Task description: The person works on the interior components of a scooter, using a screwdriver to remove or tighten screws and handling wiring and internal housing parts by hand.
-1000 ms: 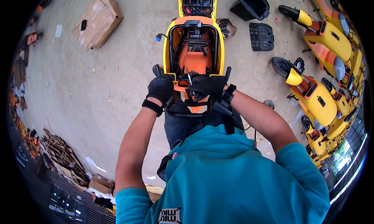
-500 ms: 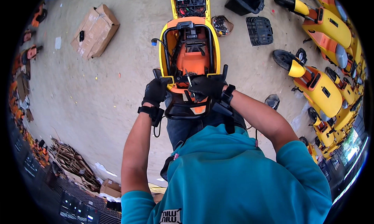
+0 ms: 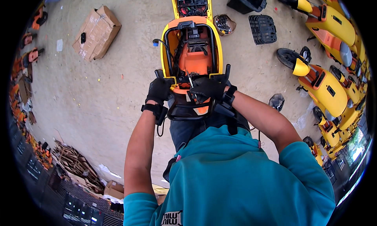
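Directly before me stands a yellow and orange scooter [image 3: 220,49] with its seat compartment uncovered, showing an orange inner panel [image 3: 194,62] and black cables. My right hand [image 3: 208,89], in a black glove, is closed around a slim silver rod-like tool [image 3: 191,80]. Its thin end points up and away, over the near edge of the opening; its exact kind is too small to tell. At the near left corner, my gloved left hand [image 3: 159,91] is closed on the scooter's yellow rim, its fingertips partly hidden. A black rear rack [image 3: 184,113] lies below both hands.
Beyond the scooter's right side are a bag of small parts [image 3: 225,25], a black bin [image 3: 247,1] and a black basket [image 3: 262,29]. Yellow scooters [image 3: 326,84] line the right. A cardboard box [image 3: 98,33] lies at left, with flattened cardboard [image 3: 74,159] farther back.
Both hands keep their holds, and the tool stays at the same spot. The view has shifted very slightly.
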A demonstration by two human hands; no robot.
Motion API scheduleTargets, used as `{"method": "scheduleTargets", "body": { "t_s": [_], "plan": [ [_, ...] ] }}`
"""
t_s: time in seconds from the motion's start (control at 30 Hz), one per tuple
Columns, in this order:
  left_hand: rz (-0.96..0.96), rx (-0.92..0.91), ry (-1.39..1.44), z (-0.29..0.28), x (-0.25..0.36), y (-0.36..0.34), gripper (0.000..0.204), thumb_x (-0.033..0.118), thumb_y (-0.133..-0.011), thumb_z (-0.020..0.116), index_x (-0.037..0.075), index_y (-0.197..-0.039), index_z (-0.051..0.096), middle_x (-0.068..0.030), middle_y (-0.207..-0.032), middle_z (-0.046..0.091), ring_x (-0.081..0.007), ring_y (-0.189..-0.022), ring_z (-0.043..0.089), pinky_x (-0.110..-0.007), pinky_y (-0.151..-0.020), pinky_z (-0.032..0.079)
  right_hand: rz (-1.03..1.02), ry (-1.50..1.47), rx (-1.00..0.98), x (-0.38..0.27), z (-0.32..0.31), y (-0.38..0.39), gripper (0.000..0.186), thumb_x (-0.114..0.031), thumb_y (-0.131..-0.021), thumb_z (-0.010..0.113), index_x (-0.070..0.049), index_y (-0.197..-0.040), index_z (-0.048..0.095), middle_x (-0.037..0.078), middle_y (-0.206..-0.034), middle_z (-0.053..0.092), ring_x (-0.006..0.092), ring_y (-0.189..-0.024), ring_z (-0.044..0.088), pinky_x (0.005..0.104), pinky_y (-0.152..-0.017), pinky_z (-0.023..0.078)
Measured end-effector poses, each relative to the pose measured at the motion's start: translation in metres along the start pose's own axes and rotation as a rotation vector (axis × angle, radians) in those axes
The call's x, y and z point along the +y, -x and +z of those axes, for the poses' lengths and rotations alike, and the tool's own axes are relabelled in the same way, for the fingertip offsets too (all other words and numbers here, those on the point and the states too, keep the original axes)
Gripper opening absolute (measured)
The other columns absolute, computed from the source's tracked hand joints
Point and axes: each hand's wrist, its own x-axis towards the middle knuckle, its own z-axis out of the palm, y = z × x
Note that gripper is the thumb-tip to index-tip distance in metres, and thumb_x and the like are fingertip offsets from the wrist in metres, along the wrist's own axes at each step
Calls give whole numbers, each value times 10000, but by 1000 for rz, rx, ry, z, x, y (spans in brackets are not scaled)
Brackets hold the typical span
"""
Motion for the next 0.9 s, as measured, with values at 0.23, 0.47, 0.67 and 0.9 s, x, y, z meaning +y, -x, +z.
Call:
{"method": "scheduleTargets", "body": {
  "t_s": [0.23, 0.47, 0.67, 0.9],
  "plan": [
    [-95, 84, 202, -10, 5, 5, 315, 389, -908, 647, 76, -907, 681, 26, -604, 522, -54, -449, 420, -221, -402, 334, -31, 15, -14, 2, 1, -3, 228, -238, -939, 598, -24, -1019, 601, 54, -804, 650, 111, -651, 650, 230, -572, 535],
    [-207, -58, 334, -18, 10, 2, 298, 370, -929, 621, 83, -935, 698, 23, -612, 537, -62, -464, 439, -227, -418, 344, -213, 681, 109, 5, 14, -20, 219, -255, -857, 593, -43, -878, 645, 82, -697, 636, 178, -563, 624, 320, -540, 510],
    [-311, -133, 366, -26, 14, -1, 287, 380, -916, 627, 106, -933, 712, 28, -618, 556, -64, -471, 473, -217, -419, 375, -99, 766, 8, -1, 15, -29, 219, -254, -840, 609, -39, -832, 648, 80, -687, 641, 178, -572, 643, 323, -538, 511],
    [-311, -154, 608, -29, 17, 10, 309, 340, -964, 555, 82, -1070, 689, 49, -696, 566, -40, -468, 413, -175, -453, 360, -112, 717, -2, 3, 15, -38, 227, -254, -842, 611, -31, -843, 655, 109, -756, 649, 197, -602, 651, 344, -564, 509]
  ]
}}
